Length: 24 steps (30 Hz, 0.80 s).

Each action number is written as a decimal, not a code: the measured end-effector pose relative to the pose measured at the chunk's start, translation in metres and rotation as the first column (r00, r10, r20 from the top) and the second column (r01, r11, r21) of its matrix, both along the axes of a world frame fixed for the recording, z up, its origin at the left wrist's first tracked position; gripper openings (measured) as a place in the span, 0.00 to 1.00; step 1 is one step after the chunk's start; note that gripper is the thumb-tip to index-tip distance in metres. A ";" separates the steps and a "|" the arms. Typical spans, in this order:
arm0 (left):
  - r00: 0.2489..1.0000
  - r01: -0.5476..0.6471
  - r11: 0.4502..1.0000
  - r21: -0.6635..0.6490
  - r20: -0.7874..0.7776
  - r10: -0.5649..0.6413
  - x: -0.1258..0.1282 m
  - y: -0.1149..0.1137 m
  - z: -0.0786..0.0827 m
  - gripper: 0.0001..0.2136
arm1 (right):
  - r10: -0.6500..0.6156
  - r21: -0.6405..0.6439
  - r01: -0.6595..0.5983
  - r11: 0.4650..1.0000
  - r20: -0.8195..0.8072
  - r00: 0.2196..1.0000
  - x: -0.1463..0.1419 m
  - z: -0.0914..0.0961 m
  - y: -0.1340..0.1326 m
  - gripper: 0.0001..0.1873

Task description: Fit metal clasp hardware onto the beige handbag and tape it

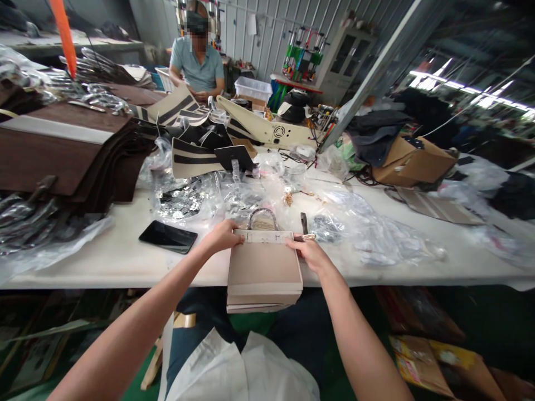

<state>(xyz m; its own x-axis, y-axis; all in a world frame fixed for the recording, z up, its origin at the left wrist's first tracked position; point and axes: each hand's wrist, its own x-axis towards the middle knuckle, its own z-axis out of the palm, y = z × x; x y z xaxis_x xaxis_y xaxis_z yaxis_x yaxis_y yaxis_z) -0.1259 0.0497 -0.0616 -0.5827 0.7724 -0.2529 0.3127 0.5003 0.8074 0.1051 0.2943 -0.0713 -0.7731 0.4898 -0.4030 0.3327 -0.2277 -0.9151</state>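
Observation:
A beige bag panel [265, 264] with a pale strip along its top edge lies over the table's front edge, with further layers showing at its lower end. A curved, plastic-wrapped bag handle [262, 211] rises from its far edge. At the panel's upper left corner, my left hand [224, 236] is closed on the edge, thumb on top. My right hand [312, 254] grips the upper right corner, also with the thumb on top. By its fingers is a small tool [304, 224] with a dark end and a shiny metal part; how it is held I cannot tell.
A black phone [168, 236] lies left of the panel. Ahead are plastic bags of metal pieces [179, 201] and clear plastic [371, 228]. Brown panels [54, 150] are piled at left, a cardboard box [413, 160] at right. Another person [197, 64] sits across the table.

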 end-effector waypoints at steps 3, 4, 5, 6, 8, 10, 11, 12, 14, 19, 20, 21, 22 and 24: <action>0.999 -0.017 0.999 -0.038 -0.031 0.016 0.002 0.001 -0.002 0.09 | 0.020 0.043 -0.017 0.999 -0.053 0.998 0.000 -0.001 -0.002 0.30; 0.997 -0.050 0.998 -0.031 -0.058 0.048 0.003 0.001 -0.003 0.10 | 0.005 0.063 0.000 0.998 -0.073 0.997 -0.001 -0.002 -0.004 0.30; 0.993 -0.085 0.996 -0.015 -0.083 0.084 0.005 0.000 -0.005 0.13 | -0.016 0.080 0.023 0.997 -0.088 0.996 -0.002 -0.003 -0.006 0.29; 0.988 -0.116 0.993 0.005 -0.098 0.116 0.007 -0.001 -0.006 0.15 | -0.040 0.092 0.048 0.995 -0.094 0.995 -0.003 -0.004 -0.007 0.29; 0.987 -0.136 0.990 0.047 -0.082 0.140 0.009 -0.003 -0.010 0.18 | -0.076 0.105 0.086 0.991 -0.091 0.993 -0.005 -0.005 -0.010 0.28; 0.994 -0.109 0.991 0.071 -0.017 0.111 0.008 -0.004 -0.014 0.19 | -0.087 0.104 0.095 0.990 -0.083 0.993 -0.007 -0.004 -0.012 0.26; 0.995 -0.093 0.993 0.078 0.029 0.091 0.006 -0.004 -0.015 0.19 | -0.088 0.102 0.096 0.990 -0.078 0.993 -0.008 -0.003 -0.012 0.25; 0.994 -0.079 0.993 0.084 0.080 0.072 0.004 -0.003 -0.016 0.20 | -0.090 0.100 0.098 0.990 -0.075 0.993 -0.008 -0.003 -0.012 0.25; 0.983 -0.068 0.993 0.097 0.178 0.050 0.001 -0.001 -0.016 0.22 | -0.098 0.101 0.106 0.989 -0.080 0.992 -0.009 -0.003 -0.013 0.24; 0.977 -0.102 0.986 0.130 0.198 0.075 0.005 -0.004 -0.012 0.30 | -0.106 0.106 0.119 0.987 -0.122 0.987 -0.010 -0.006 -0.016 0.22; 0.980 -0.106 0.986 0.133 0.182 0.081 0.008 -0.008 -0.010 0.31 | -0.108 0.110 0.123 0.986 -0.128 0.986 -0.010 -0.005 -0.017 0.21; 0.983 -0.107 0.985 0.139 0.165 0.083 0.011 -0.011 -0.008 0.33 | -0.112 0.117 0.128 0.985 -0.133 0.985 -0.011 -0.004 -0.018 0.20; 0.987 -0.085 0.985 0.147 0.149 0.063 0.013 -0.013 -0.004 0.34 | -0.117 0.127 0.135 0.983 -0.137 0.984 -0.012 -0.001 -0.018 0.19; 0.997 -0.026 0.990 0.138 0.072 0.016 0.014 -0.007 0.011 0.35 | -0.129 0.155 0.152 0.976 -0.149 0.980 -0.014 0.004 -0.018 0.17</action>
<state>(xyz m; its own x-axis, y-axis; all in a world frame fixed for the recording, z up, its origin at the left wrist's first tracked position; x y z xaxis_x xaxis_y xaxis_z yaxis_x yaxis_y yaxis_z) -0.1116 0.0430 -0.0510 -0.5835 0.7907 -0.1851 0.2429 0.3874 0.8893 0.0914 0.2767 -0.0670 -0.7344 0.6479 -0.2021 0.1764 -0.1054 -0.9787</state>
